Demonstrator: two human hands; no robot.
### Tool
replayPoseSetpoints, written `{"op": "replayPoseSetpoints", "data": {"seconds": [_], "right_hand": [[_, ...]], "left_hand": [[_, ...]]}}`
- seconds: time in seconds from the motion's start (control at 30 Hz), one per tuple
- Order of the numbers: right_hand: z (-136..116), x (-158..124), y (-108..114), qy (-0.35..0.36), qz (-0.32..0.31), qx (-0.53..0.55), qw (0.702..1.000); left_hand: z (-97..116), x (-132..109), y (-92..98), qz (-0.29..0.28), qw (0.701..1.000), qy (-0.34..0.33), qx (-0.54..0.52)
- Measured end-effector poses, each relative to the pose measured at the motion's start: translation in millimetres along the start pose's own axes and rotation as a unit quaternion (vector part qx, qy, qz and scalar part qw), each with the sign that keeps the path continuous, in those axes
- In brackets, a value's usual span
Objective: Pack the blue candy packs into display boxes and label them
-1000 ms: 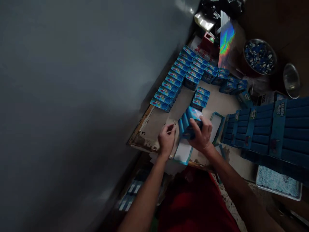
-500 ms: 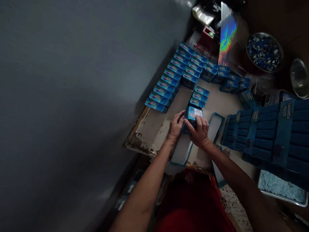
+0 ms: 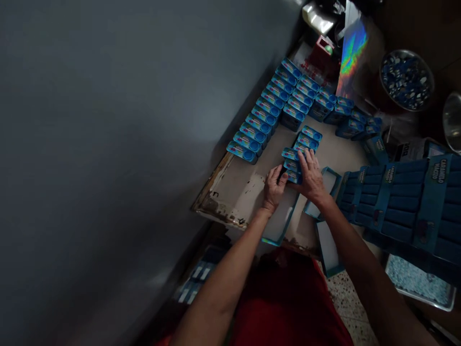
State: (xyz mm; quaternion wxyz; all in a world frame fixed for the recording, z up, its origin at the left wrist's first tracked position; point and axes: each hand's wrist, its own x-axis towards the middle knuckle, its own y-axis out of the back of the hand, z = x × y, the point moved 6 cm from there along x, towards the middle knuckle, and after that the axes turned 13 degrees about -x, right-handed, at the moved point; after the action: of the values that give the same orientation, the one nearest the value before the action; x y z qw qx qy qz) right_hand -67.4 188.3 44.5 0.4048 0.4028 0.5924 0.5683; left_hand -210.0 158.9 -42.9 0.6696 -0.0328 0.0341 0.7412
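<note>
Three small blue candy tins stand in a short row between my hands, lids up. My left hand is closed at their near left end, thumb and fingers against the nearest tin. My right hand presses along their right side, its fingertips over the far tin's edge. Just beyond stands another short row of the same tins. Under and nearer than my left hand lies an open tray with a white inside and a blue rim.
Rows of blue tins line the worn table along the grey wall. More open trays lie at the right, beside stacked blue packs. A metal bowl of wrapped pieces and a tray of pale blue bits are farther right.
The tins in my hands were held turned, a printed side with a white label facing up; now they stand with lids up. My right hand has shifted forward along them. The view has moved slightly.
</note>
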Motion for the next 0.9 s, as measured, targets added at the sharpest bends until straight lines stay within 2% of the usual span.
{"op": "replayPoseSetpoints", "data": {"seconds": [0.17, 0.27, 0.4, 0.5, 0.6, 0.7, 0.8, 0.9], "right_hand": [[1.3, -11.3, -14.8, -0.053, 0.019, -0.036, 0.998], [-2.5, -9.2, -12.7, -0.05, 0.03, -0.018, 0.998], [0.6, -13.2, -7.4, -0.047, 0.049, 0.015, 0.998], [8.6, -29.8, -13.7, -0.095, 0.066, 0.11, 0.987], [16.4, -47.0, -34.2, -0.184, 0.069, 0.248, 0.949], [14.8, -50.8, -54.3, -0.216, 0.05, 0.321, 0.921], [14.0, -46.1, -59.9, -0.212, 0.043, 0.298, 0.93], [18.3, -41.5, -59.8, -0.198, 0.012, 0.262, 0.944]], "left_hand": [[8.7, -1.0, -11.8, 0.008, 0.999, -0.014, 0.03], [22.3, 14.6, -14.5, -0.004, 0.999, -0.033, 0.017], [32.1, 40.1, -19.9, -0.061, 0.997, -0.047, 0.002], [29.6, 47.3, -19.5, -0.057, 0.994, -0.063, -0.065], [18.9, 46.9, -17.0, -0.029, 0.991, -0.045, -0.124], [11.4, 46.8, -17.2, -0.037, 0.987, -0.009, -0.155], [18.1, 47.0, -16.5, -0.039, 0.988, -0.01, -0.149], [35.3, 45.4, -16.9, -0.018, 0.992, -0.051, -0.115]]}}
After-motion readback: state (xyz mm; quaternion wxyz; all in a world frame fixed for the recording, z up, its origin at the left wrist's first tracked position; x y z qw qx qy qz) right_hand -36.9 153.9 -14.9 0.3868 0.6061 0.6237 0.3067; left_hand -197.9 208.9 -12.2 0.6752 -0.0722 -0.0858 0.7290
